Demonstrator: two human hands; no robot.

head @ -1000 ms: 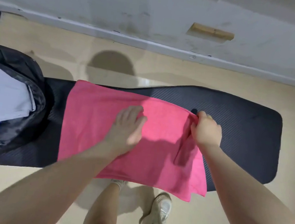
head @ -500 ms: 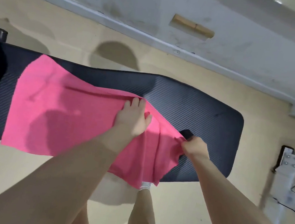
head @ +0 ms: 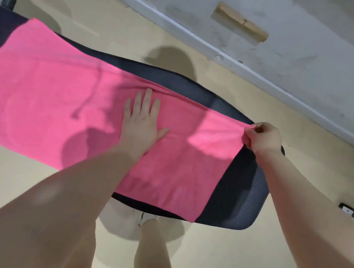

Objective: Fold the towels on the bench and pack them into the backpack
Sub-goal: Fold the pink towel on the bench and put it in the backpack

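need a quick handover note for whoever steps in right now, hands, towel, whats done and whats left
Left hand: flat, fingers straight, pressing the pink towel down near its middle.
Right hand: pinching the towel's far right corner, pulling it taut.
Towel: spread lengthwise on the dark bench, near edge hanging a little over the front side.
Backpack: not in view now.
Done: towel laid out and nearly flat; no finished fold visible.
Left: fold this towel, then pack it into the backpack. No other towels are in view.
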